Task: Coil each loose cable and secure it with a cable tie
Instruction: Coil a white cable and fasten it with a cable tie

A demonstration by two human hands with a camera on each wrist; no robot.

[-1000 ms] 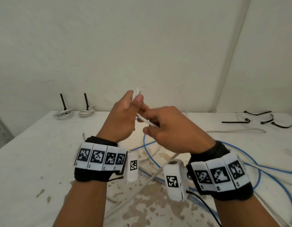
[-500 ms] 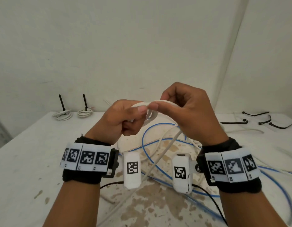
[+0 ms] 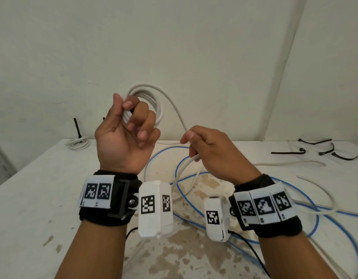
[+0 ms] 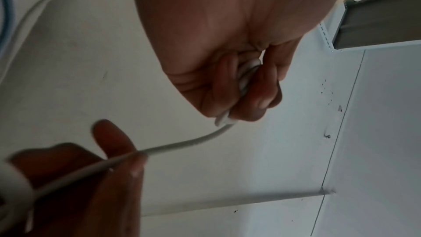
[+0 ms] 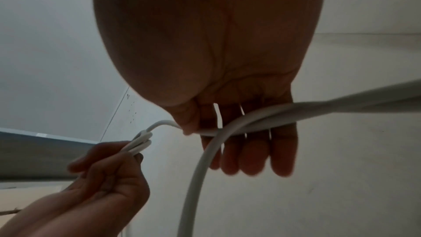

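Note:
My left hand (image 3: 128,125) is raised above the table and grips a small coil of white cable (image 3: 154,101) between thumb and curled fingers; the bundle shows in its fist as the white cable (image 4: 247,73). From the coil the cable arcs down to my right hand (image 3: 196,141), which pinches the loose run between thumb and fingers. In the right wrist view the white cable (image 5: 205,150) crosses my fingers and drops away below. Black cable ties (image 3: 286,152) lie at the table's far right.
A blue cable (image 3: 306,200) loops over the stained white table (image 3: 33,198) under my hands, along with more white cable (image 3: 290,163). Two tied white coils (image 3: 77,142) with upright black ties sit at the far left. Walls close the back and right.
My left hand has risen and turned palm towards me with a larger coil. The right hand has dropped away to the right, sliding down the loose cable.

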